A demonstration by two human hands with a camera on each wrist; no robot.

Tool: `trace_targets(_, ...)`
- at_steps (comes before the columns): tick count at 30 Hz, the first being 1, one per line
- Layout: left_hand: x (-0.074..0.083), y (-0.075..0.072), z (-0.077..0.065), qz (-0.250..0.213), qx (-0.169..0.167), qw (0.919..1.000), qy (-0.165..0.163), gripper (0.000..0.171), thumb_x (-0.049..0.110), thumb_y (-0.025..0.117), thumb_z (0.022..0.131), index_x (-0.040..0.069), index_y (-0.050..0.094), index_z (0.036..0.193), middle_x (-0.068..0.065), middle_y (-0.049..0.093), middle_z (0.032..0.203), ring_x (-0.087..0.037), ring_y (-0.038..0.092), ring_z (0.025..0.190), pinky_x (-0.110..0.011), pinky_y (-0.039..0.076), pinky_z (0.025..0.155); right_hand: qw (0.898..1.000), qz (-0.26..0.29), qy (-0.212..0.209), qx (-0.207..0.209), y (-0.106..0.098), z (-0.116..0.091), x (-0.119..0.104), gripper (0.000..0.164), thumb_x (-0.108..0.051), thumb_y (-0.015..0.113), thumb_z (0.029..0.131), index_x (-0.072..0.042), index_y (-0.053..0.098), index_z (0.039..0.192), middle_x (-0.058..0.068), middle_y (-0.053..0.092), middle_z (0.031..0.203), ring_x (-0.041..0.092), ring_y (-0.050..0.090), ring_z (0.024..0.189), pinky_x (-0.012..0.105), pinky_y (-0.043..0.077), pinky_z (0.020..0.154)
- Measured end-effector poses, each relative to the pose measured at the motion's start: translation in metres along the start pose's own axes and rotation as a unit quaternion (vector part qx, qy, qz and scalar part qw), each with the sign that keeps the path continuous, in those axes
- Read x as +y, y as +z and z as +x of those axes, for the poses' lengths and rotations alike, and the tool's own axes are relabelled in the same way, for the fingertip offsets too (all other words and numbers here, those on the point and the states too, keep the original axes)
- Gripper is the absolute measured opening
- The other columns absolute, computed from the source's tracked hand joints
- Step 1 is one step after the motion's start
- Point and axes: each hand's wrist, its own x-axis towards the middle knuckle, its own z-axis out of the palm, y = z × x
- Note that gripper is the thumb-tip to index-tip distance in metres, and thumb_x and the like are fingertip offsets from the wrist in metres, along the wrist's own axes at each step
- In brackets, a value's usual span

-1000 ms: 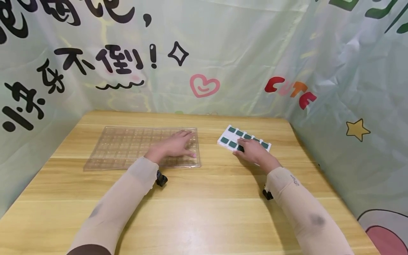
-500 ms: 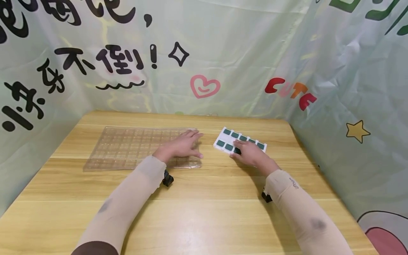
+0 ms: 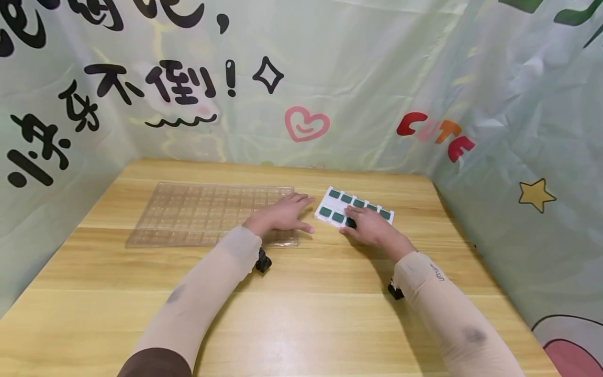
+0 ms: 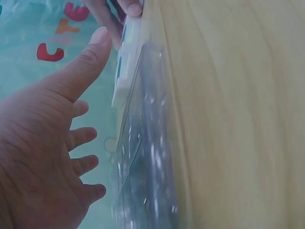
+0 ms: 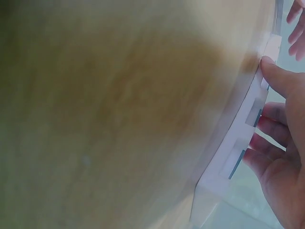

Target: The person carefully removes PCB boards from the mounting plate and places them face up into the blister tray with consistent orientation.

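My right hand [image 3: 371, 226] rests over a white flat case [image 3: 340, 206] with two rows of dark green squares. In the right wrist view its thumb is at the near side edge, with the bent fingertips on the top face. To the left lies a wide clear plastic tray [image 3: 198, 212] divided into a grid of small compartments. My left hand [image 3: 284, 213] is spread above the tray's right end and holds nothing, its fingertips reaching past the rim toward the white case. The left wrist view shows these fingers [image 4: 83, 137] apart from the tray's edge.
Everything lies on a light wooden table [image 3: 301, 309]. A printed cloth backdrop [image 3: 358, 63] closes off the back and both sides. A small black device [image 3: 263, 261] sits at the left wrist, another black device [image 3: 395, 290] at the right.
The left hand has moved right across the clear tray, past its right rim. The white case has shifted slightly left and nearer under the right hand, then stayed put. The clear tray stays in place.
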Motion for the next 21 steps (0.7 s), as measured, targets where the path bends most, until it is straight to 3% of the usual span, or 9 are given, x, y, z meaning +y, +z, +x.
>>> trace_targets(11,0.012,0.006,0.014,-0.002,-0.012,0.9999,0.004,0.093,0.057,0.065,0.087,0.015,0.021,0.157,-0.012,0.018,0.161,-0.031,0.014,0.147,-0.047,0.014,0.117,0.999,0.011,-0.03,0.008,0.0,-0.001,-0.004,0.069,-0.046,0.06,0.095,0.0,0.045,0.145,0.019,0.043,0.147,0.04,0.046,0.13,0.052,0.036,0.106)
trace_targets(21,0.022,0.014,0.029,0.03,-0.024,0.9993,0.005,0.093,0.065,0.058,0.087,0.017,0.021,0.158,-0.011,0.017,0.162,-0.03,0.014,0.148,-0.047,0.018,0.116,0.999,0.012,-0.038,0.003,-0.001,-0.001,-0.008,0.067,-0.044,0.06,0.096,0.001,0.047,0.144,0.019,0.044,0.147,0.04,0.045,0.131,0.053,0.035,0.107)
